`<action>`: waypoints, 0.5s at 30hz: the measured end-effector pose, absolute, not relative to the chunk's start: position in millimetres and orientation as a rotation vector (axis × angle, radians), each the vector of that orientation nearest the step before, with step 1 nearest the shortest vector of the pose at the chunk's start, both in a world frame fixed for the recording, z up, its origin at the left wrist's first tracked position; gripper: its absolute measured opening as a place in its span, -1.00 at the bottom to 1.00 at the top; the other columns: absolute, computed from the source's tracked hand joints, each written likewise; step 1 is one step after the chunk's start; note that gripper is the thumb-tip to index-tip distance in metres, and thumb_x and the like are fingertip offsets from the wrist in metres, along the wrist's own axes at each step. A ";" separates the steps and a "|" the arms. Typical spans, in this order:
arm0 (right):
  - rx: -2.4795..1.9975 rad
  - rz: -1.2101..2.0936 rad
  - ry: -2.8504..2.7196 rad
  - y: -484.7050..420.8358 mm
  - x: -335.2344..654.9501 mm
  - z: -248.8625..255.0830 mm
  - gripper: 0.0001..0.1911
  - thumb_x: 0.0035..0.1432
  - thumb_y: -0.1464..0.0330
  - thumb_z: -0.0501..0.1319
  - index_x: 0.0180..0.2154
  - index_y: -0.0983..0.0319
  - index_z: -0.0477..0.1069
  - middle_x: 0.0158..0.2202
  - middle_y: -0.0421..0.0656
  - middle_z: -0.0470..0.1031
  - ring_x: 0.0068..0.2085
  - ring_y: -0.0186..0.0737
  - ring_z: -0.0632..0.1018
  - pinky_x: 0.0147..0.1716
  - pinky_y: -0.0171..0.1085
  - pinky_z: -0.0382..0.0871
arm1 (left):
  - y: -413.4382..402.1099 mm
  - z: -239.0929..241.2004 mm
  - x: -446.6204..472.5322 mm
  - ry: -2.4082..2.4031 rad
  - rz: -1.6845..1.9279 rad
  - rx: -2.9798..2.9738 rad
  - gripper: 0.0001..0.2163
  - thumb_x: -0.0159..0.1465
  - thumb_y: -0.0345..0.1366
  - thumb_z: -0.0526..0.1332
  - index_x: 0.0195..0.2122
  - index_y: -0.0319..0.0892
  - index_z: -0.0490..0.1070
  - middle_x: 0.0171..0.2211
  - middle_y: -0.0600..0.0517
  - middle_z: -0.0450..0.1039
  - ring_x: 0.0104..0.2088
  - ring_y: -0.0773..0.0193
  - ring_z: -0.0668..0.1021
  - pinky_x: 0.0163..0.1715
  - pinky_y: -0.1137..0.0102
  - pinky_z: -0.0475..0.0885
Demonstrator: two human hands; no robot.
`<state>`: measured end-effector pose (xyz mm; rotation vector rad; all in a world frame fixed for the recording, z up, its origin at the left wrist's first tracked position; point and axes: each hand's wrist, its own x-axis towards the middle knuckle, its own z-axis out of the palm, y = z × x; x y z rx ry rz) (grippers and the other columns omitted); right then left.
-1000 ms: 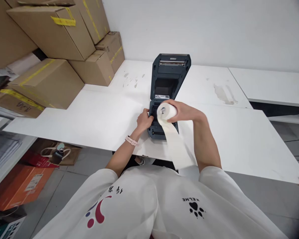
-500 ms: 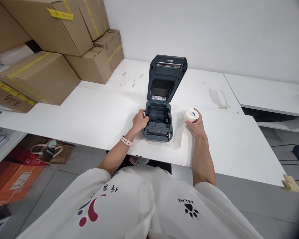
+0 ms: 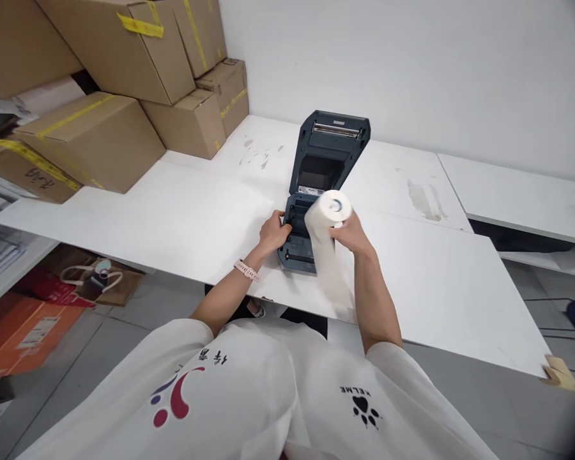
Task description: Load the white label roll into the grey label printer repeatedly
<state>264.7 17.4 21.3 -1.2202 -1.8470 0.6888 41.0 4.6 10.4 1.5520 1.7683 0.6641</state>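
A dark grey label printer point(image 3: 333, 137) stands on the white table with its lid tilted up. My left hand point(image 3: 274, 231) grips the left side of its base, the thumb over the inner edge. A white roll of label paper point(image 3: 335, 206) is in my right hand point(image 3: 353, 234), held over the right part of the open printer. A loose strip of the paper hangs from the roll toward the table's front edge, blurred by motion. The roll and strip hide much of the printer's right inside.
Cardboard boxes point(image 3: 96, 137) with yellow tape are stacked at the left back. The white table point(image 3: 441, 275) runs along the wall, with a corner guard point(image 3: 559, 373) at its right front. An orange box point(image 3: 33, 338) and a bag point(image 3: 93, 281) are below on the left.
My right hand has carried the paper roll left, from beside the printer to above it, and a strip now hangs down. My left hand stays on the base.
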 end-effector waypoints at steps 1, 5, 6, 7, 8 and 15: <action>-1.221 0.665 -1.911 20.5 255.7 27.3 -0.18 -0.09 0.13 0.42 0.19 0.25 0.31 0.19 0.06 0.49 0.17 0.12 0.51 0.18 0.06 0.39 | 4.1 11.1 41.1 1.770 0.662 1.557 -0.63 0.25 -0.26 0.14 0.10 -0.10 0.35 -0.25 0.00 0.50 -0.22 0.12 0.55 -0.29 0.31 0.34; -1.340 0.530 -2.240 32.1 238.0 46.8 -0.20 -0.07 0.16 0.41 0.22 0.18 0.31 0.20 0.00 0.50 0.19 0.21 0.49 0.21 0.13 0.29 | 3.6 11.6 41.9 1.751 0.656 1.557 -0.61 0.28 -0.15 0.16 0.12 -0.10 0.34 -0.19 -0.04 0.54 -0.19 0.07 0.56 -0.28 0.29 0.35; -1.370 0.481 -2.315 34.7 238.1 51.4 -0.18 -0.06 0.17 0.40 0.24 0.18 0.29 0.21 0.01 0.48 0.21 0.24 0.47 0.21 0.14 0.25 | 4.0 10.8 42.0 1.749 0.657 1.554 -0.61 0.29 -0.15 0.16 0.12 -0.10 0.33 -0.19 -0.04 0.55 -0.18 0.07 0.57 -0.27 0.29 0.36; -1.397 0.427 -2.386 37.2 239.3 56.1 -0.17 -0.05 0.18 0.39 0.26 0.19 0.28 0.22 0.03 0.47 0.22 0.27 0.46 0.22 0.16 0.22 | 4.6 9.7 42.0 1.752 0.658 1.552 -0.61 0.28 -0.18 0.16 0.13 -0.10 0.33 -0.18 -0.04 0.55 -0.17 0.07 0.57 -0.25 0.29 0.36; -1.422 0.369 -2.453 39.7 241.1 60.8 -0.17 -0.04 0.18 0.39 0.27 0.20 0.27 0.22 0.05 0.47 0.22 0.30 0.45 0.21 0.17 0.20 | 5.2 8.5 41.9 1.758 0.658 1.552 -0.61 0.27 -0.21 0.16 0.13 -0.09 0.33 -0.17 -0.04 0.56 -0.15 0.07 0.57 -0.24 0.29 0.36; -1.511 0.263 -2.711 51.1 243.7 82.4 -0.16 0.02 0.12 0.34 0.30 0.22 0.23 0.20 0.13 0.45 0.17 0.33 0.44 0.14 0.16 0.17 | 5.9 4.3 39.5 1.741 0.672 1.544 -0.60 0.24 -0.27 0.14 0.13 -0.08 0.32 -0.17 -0.02 0.55 -0.16 0.05 0.58 -0.26 0.28 0.36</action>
